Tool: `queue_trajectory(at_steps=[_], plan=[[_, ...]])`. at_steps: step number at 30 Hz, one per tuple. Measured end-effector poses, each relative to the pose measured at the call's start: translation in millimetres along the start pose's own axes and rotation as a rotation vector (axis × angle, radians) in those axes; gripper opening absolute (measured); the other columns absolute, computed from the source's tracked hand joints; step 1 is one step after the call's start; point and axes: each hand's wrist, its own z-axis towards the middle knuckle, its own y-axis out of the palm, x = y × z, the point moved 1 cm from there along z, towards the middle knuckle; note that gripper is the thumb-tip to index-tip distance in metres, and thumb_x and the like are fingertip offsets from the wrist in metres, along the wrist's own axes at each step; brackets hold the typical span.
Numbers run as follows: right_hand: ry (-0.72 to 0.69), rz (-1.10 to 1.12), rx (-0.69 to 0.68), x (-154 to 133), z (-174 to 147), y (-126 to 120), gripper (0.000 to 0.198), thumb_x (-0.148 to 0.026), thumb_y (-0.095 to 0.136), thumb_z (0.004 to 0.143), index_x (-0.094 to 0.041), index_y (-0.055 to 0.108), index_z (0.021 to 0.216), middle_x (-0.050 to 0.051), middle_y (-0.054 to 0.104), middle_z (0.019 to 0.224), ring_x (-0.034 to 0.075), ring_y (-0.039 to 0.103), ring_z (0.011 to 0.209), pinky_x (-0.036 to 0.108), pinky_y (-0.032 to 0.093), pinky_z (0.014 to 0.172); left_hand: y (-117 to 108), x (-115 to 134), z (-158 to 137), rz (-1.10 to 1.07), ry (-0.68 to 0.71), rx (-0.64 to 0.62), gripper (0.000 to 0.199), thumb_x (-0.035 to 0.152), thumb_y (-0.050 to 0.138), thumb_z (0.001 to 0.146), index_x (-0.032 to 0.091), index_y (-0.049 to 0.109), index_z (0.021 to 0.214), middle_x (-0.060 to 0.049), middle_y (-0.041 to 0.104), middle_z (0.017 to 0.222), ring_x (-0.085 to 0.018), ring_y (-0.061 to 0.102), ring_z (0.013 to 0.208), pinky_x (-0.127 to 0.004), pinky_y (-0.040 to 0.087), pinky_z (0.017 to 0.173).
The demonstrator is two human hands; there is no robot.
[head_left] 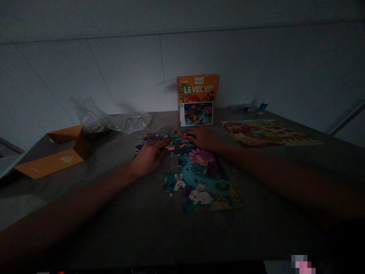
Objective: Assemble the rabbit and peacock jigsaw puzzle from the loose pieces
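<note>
A partly joined jigsaw puzzle point(188, 173) with white rabbits, a stream and a pink peacock lies on the grey table. Beyond its upper left part is a cluster of loose, dark, colourful puzzle pieces point(148, 137). My left hand point(148, 156) rests at the near left side of that cluster, fingers stretched over the pieces. From the right, my right hand point(202, 138) reaches over the far end of the puzzle, its fingers apart above the pieces. Dim light hides the fingertips' detail; no piece is plainly gripped in either hand.
An orange box point(199, 87) stands against the wall with a picture card point(197, 114) in front. On the left are an opened orange box point(54, 161) and clear plastic bags point(129, 121). Another puzzle point(265, 133) and a small bottle point(263, 105) are on the right.
</note>
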Motion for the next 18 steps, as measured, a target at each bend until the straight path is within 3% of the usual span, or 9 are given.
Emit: queue_trajectory(at_steps=[10, 18], plan=[[0.023, 0.076, 0.032, 5.9, 3.5, 4.1, 0.02, -0.026, 0.063, 0.094, -0.022, 0.073, 0.111, 0.009, 0.073, 0.121, 0.026, 0.064, 0.117, 0.037, 0.046, 0.104, 1.1, -0.4, -0.6, -0.019, -0.018, 0.0, 0.045, 0.029, 0.049, 0.098, 0.018, 0.062, 0.139, -0.011, 0.072, 0.128, -0.026, 0.071, 0.11, -0.04, 0.056, 0.102], [0.228, 0.251, 0.141, 12.8, 3.4, 7.5, 0.053, -0.023, 0.079, 0.078, -0.019, 0.063, 0.128, 0.011, 0.073, 0.119, 0.026, 0.068, 0.102, 0.034, 0.052, 0.087, 1.4, -2.0, -1.0, -0.013, 0.007, 0.004, 0.045, 0.03, 0.048, 0.099, 0.016, 0.061, 0.139, -0.01, 0.072, 0.128, -0.024, 0.071, 0.111, -0.037, 0.055, 0.103]])
